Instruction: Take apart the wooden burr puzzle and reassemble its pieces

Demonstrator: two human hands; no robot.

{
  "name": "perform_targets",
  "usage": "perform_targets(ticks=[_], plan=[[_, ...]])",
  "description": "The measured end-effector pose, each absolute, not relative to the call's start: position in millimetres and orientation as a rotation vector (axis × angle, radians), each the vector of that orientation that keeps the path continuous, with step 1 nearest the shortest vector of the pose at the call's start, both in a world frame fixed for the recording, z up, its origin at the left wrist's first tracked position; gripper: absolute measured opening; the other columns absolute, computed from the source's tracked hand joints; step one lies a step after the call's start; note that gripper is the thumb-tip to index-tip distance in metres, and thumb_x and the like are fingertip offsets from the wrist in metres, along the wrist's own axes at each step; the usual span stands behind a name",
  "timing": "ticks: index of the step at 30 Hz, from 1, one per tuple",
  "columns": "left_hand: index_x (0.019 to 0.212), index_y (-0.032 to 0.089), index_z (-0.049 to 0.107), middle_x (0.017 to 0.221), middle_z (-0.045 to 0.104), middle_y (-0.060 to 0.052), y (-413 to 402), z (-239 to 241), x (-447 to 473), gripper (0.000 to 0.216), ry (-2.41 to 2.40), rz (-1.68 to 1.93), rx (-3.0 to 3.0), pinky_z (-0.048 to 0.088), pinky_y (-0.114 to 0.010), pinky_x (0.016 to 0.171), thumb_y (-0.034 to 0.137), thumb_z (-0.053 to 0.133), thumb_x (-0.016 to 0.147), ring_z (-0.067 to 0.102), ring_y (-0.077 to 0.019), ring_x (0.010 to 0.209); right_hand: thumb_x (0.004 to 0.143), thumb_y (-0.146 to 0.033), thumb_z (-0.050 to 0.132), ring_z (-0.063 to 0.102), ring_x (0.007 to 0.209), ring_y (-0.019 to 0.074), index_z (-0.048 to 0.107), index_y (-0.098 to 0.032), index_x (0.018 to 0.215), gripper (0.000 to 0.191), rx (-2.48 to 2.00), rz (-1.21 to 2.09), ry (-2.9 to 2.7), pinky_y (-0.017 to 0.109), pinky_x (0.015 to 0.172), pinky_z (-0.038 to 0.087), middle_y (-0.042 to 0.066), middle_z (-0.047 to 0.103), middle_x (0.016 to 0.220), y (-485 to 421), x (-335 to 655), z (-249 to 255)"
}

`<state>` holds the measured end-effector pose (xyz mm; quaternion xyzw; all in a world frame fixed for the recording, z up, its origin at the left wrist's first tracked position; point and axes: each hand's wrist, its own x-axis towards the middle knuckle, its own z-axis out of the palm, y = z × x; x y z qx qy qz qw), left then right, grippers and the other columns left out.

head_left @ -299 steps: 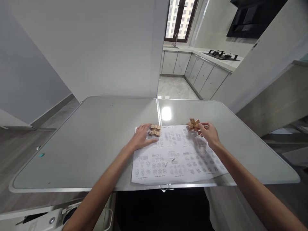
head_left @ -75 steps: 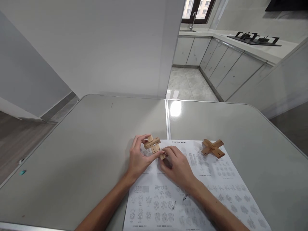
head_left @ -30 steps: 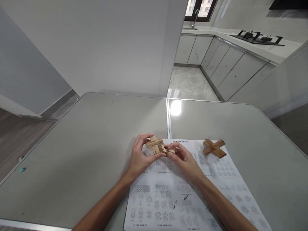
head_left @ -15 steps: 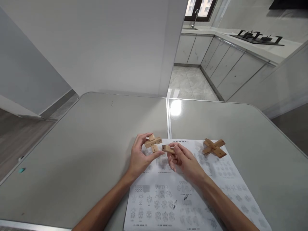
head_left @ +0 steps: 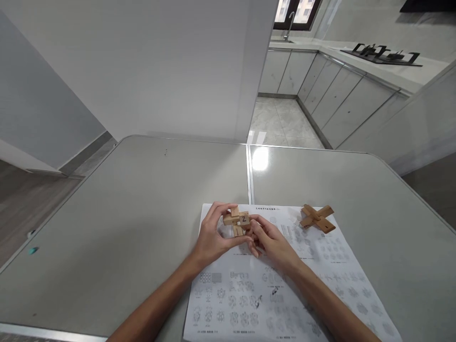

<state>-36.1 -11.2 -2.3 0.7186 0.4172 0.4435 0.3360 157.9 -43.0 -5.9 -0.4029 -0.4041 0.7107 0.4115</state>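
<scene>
My left hand (head_left: pixel 213 233) grips a small cluster of crossed wooden puzzle pieces (head_left: pixel 231 220), fingers over the top and thumb below. The lower end facing me looks marked "1". My right hand (head_left: pixel 269 236) pinches a wooden puzzle piece (head_left: pixel 244 219) marked "2", held against the right side of that cluster. Whether the pieces interlock I cannot tell. Under both hands lies a printed instruction sheet (head_left: pixel 245 285) with rows of small diagrams. On its right part rests a darker wooden cross-shaped assembly (head_left: pixel 317 218), apart from my hands.
The grey table (head_left: pixel 142 190) has a metal seam (head_left: pixel 250 175) down its middle. A small teal object (head_left: pixel 33 250) lies near the left edge. Beyond the table stand a white wall panel (head_left: pixel 171 66) and a kitchen counter with a gas stove (head_left: pixel 383 54).
The piece marked "2" has come up against the cluster and turned its numbered end toward me. My left hand has shifted slightly right with the cluster.
</scene>
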Motion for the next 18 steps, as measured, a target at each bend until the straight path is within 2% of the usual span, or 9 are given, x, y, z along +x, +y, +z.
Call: perform_targets(ticks=[6, 9, 12, 14, 18], plan=[[0.138, 0.029, 0.057, 0.123, 0.063, -0.007, -14.6, -3.1, -36.5, 0.066, 1.086, 1.167, 2.067, 0.059, -0.039, 0.091, 0.039, 0.091, 0.082, 0.066, -0.0238, 0.107, 0.102, -0.068, 0.057, 0.053, 0.068, 0.0162, 0.064, -0.021, 0.125, 0.053, -0.943, 1.794, -1.12, 0.034, 0.073, 0.046, -0.001, 0.058, 0.077, -42.2, 161.3, -3.2], [0.14, 0.029, 0.055, 0.124, 0.063, -0.008, -15.1, -3.7, -37.5, 0.066, 1.042, 1.161, 2.132, 0.06, -0.041, 0.093, 0.038, 0.089, 0.084, 0.067, -0.0257, 0.111, 0.102, -0.065, 0.061, 0.055, 0.067, 0.0163, 0.067, -0.02, 0.112, 0.046, -1.016, 1.726, -1.198, 0.035, 0.074, 0.048, -0.001, 0.062, 0.075, -43.3, 160.4, -1.1], [0.141, 0.029, 0.054, 0.124, 0.064, -0.009, -15.1, -4.6, -37.7, 0.068, 1.018, 1.178, 2.193, 0.061, -0.041, 0.092, 0.038, 0.09, 0.084, 0.068, -0.0267, 0.112, 0.102, -0.066, 0.058, 0.062, 0.067, 0.0182, 0.068, -0.021, 0.099, 0.047, -1.038, 1.708, -1.165, 0.036, 0.073, 0.051, 0.002, 0.067, 0.076, -44.6, 158.1, 0.2], [0.141, 0.029, 0.054, 0.123, 0.064, -0.008, -15.5, -5.4, -37.2, 0.068, 1.015, 1.197, 2.23, 0.062, -0.04, 0.091, 0.037, 0.09, 0.083, 0.068, -0.0261, 0.11, 0.101, -0.067, 0.061, 0.067, 0.073, 0.0208, 0.072, -0.021, 0.103, 0.047, -1.046, 1.693, -1.14, 0.037, 0.077, 0.054, 0.004, 0.072, 0.084, -45.7, 156.6, -0.9], [0.138, 0.028, 0.055, 0.12, 0.065, -0.008, -17.3, -5.7, -34.7, 0.067, 1.044, 1.251, 2.215, 0.062, -0.039, 0.087, 0.037, 0.091, 0.082, 0.07, -0.0247, 0.104, 0.099, -0.064, 0.066, 0.071, 0.1, 0.0258, 0.076, -0.025, 0.12, 0.046, -1.039, 1.69, -1.036, 0.041, 0.1, 0.054, 0.008, 0.076, 0.112, -48.9, 154.3, -6.2]])
